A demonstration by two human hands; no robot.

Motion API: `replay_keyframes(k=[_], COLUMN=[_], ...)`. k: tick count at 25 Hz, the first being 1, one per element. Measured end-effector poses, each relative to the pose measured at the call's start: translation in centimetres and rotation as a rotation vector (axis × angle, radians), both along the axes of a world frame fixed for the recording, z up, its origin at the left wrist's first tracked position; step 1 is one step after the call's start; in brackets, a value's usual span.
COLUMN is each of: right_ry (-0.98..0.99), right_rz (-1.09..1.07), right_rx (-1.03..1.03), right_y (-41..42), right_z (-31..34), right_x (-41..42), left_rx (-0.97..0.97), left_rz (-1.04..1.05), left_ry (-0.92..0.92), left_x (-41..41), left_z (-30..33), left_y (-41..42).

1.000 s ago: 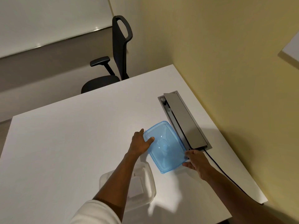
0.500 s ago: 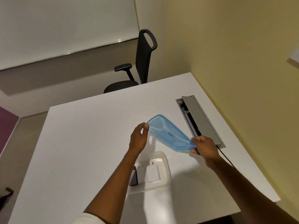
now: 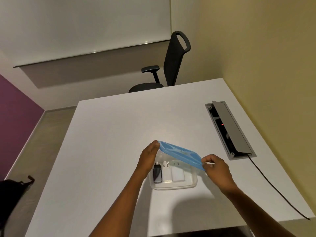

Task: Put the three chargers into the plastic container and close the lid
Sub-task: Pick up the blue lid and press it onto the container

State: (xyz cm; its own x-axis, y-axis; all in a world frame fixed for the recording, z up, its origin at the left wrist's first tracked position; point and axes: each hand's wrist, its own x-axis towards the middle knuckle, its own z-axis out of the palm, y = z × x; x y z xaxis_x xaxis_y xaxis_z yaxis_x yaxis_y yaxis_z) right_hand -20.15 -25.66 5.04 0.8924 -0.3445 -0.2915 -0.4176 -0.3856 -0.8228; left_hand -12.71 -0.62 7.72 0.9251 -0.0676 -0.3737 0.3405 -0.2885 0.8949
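A clear plastic container (image 3: 194, 183) sits on the white table (image 3: 111, 134) near its front. Inside lie a black charger (image 3: 157, 173) at the left, a white charger (image 3: 166, 173) in the middle and a larger white charger (image 3: 178, 174) at the right. The blue lid (image 3: 181, 153) hangs tilted above the container's far half, its underside toward me. My left hand (image 3: 147, 159) grips the lid's left end. My right hand (image 3: 216, 166) pinches its right end.
An open grey cable box (image 3: 230, 130) is set into the table at the right, with a black cable (image 3: 273, 189) running off the front edge. A black office chair (image 3: 168, 65) stands behind the table. A dark bag (image 3: 12, 190) lies on the floor at left.
Both hands lifted the blue lid off the table beside the cable box and carried it left and toward me, to above the container. My head view has shifted, too.
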Motion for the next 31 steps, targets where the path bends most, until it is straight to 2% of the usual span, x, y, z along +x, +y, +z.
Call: replay_keyframes(k=[4,12,17,23,28,31], right_ry=[-0.126,-0.262,-0.228,-0.310,-0.309,-0.264], right_rz=[0.031,0.039,0.060,0.129,0.171,0.100], right_rx=[-0.096,-0.174,-0.258,-0.390,-0.419,-0.370], right_y=[2.0,5.3,5.3,5.2,4.8,4.8], right_z=[-2.3,-5.8,-6.7,-8.0,-8.4,-8.1], right_x=[-1.6,-2.7,-2.3,-2.4,-2.5,-2.2], left_rx=[-0.038,0.154,0.242,0.334,0.415,0.438], left_rz=[-0.003,-0.073,-0.117,-0.134,-0.197,-0.204], left_ry=[0.064,0.114,0.128,0.101,0.126,0.082], left_x=[-1.7,-3.8,-3.8,-4.3,-4.8,-5.0], left_z=[-2.0,-5.4,-7.6,-7.0,-7.4,-7.3], left_y=[1.4,3.1,3.9,3.0,3.1,3.1])
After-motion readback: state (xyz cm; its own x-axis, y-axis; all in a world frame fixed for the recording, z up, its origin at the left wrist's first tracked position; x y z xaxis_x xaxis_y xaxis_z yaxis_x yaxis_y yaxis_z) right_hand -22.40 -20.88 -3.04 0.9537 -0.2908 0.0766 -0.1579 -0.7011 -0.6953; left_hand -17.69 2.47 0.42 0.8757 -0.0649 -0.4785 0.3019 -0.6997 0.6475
